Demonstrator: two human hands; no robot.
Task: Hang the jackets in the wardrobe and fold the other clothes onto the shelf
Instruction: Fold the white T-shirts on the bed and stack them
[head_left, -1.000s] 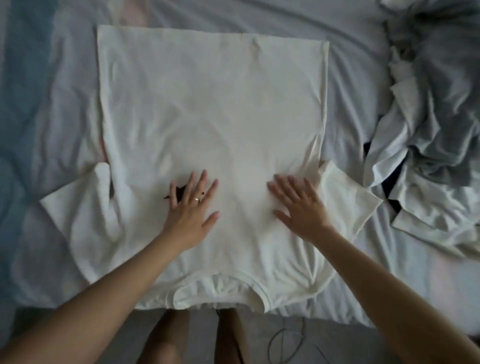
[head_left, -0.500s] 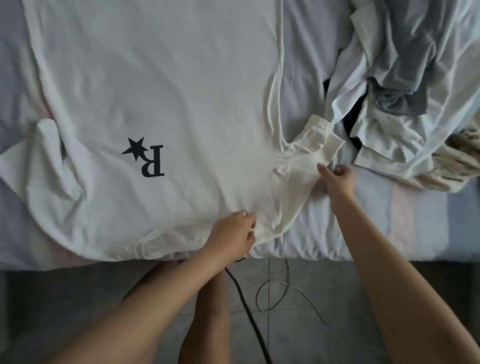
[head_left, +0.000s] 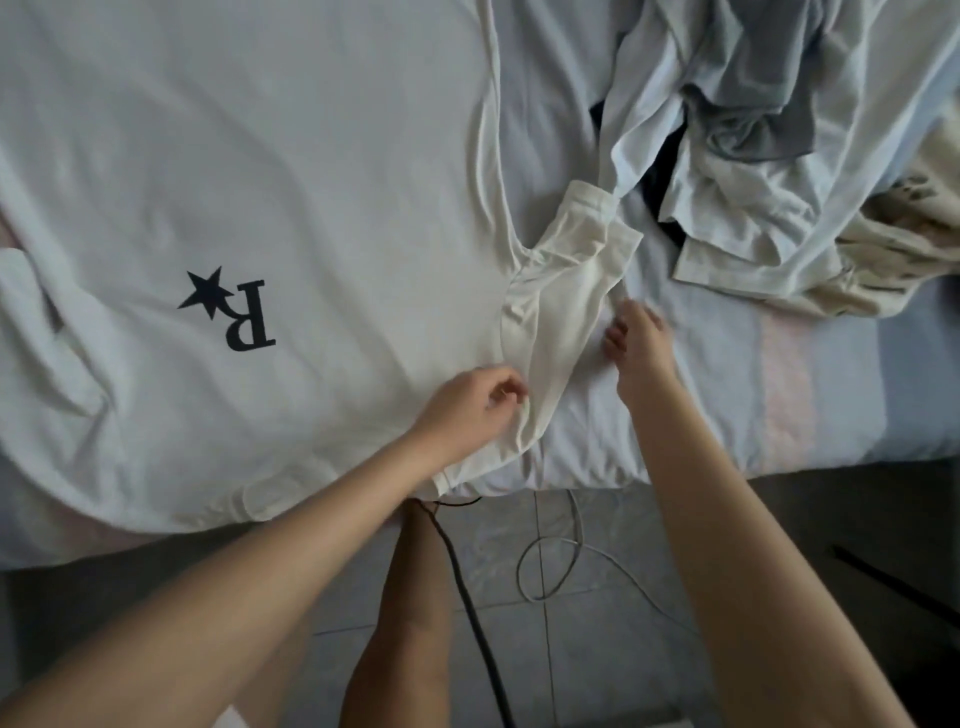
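In the head view, a white T-shirt (head_left: 311, 182) printed with a dark star and an R is spread flat at the bed's (head_left: 779, 389) near edge. Its shoulder fabric is pinched by the left hand (head_left: 475, 402). The right hand (head_left: 639, 343) is curled against the crumpled sleeve (head_left: 566, 291), but whether the sleeve is gripped cannot be told.

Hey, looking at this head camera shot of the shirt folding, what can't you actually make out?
Head view:
- white T-shirt: hem cut off by top edge, other sleeve partly by left edge.
- clothes pile: garment count unclear; layers overlap, top and right edges crop it.
- right hand: whether its grip pinches the near sleeve; its own fingers hide the contact.
- wardrobe, shelf: out of frame.
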